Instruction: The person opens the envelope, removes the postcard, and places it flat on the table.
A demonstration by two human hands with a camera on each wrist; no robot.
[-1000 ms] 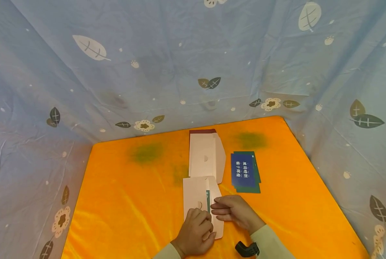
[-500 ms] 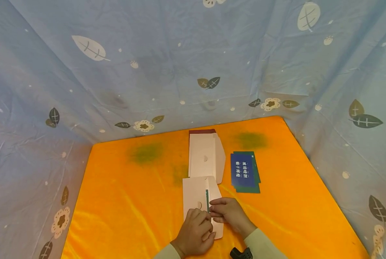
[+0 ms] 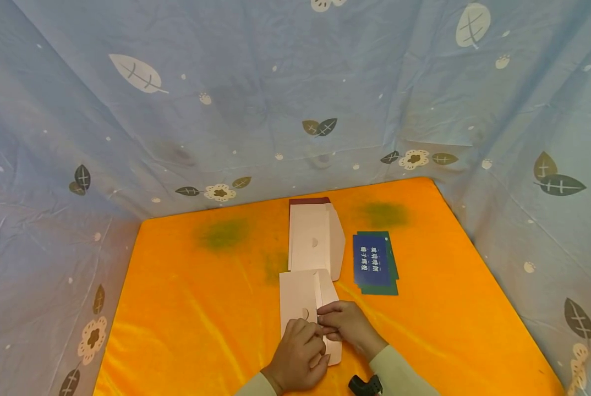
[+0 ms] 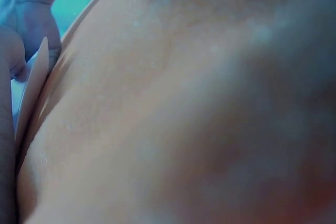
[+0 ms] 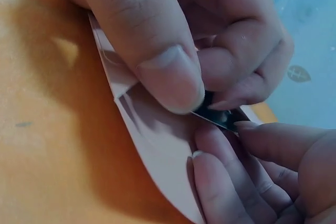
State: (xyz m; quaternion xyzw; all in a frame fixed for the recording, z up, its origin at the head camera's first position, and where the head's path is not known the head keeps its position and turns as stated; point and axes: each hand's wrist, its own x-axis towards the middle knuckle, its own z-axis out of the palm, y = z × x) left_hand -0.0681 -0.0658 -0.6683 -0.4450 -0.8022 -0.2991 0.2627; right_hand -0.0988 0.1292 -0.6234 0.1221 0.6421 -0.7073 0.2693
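A pale pink envelope [image 3: 294, 291] lies on the orange cloth, its flap spread to the right. My left hand [image 3: 297, 352] holds the pocket side of it with curled fingers beside the half-round notch. From the right, my right hand [image 3: 347, 327] reaches over the flap, fingertips at the pocket's mouth. Between the hands, in the right wrist view, a dark green card [image 5: 223, 118] shows a short strip of edge, pinched by the right hand; the rest of it is hidden by fingers and the envelope. Blurred skin fills most of the left wrist view.
Just beyond lies another pale envelope [image 3: 305, 236], a dark red strip [image 3: 309, 201] showing at its far end. To the right, a blue card [image 3: 367, 261] rests on green cards [image 3: 382, 290]. Patterned curtains [image 3: 275, 110] enclose the orange table [image 3: 201, 308].
My right hand has moved left, and the green card has slid left into the envelope until its strip no longer shows from above. The left hand has kept its place.
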